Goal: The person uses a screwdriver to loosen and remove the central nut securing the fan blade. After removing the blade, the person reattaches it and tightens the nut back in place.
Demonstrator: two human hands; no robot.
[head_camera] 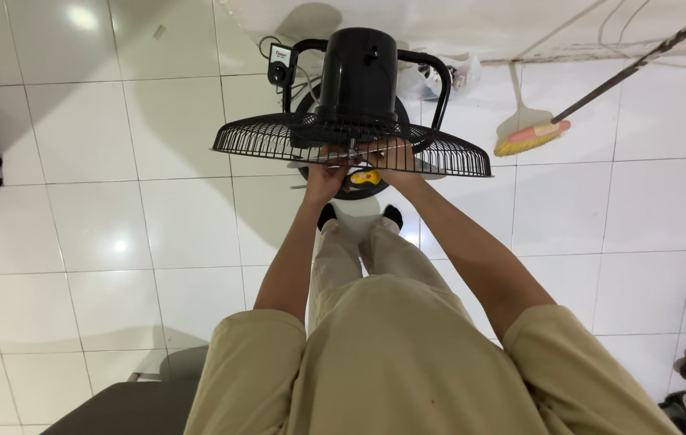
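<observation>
Left hand: raised in front of the body, fingers curled onto the middle of the fan guard's lower edge, gripping the wire.
Right hand: just beside the left, fingers likewise closed on the wires at the guard's centre; the two hands sit close together but not clasped to each other.
Floor: glossy white tiles, the person standing on them in khaki clothes.
Fan guard: black wire grille, tilted nearly flat, held between the hands and the motor.
Motor housing: black cylinder above the guard, in a black U-shaped bracket.
Broom: to the right on the floor, long handle slanting up.
Yellow object: small, beneath the guard near the fan base; what it is I cannot tell.
</observation>
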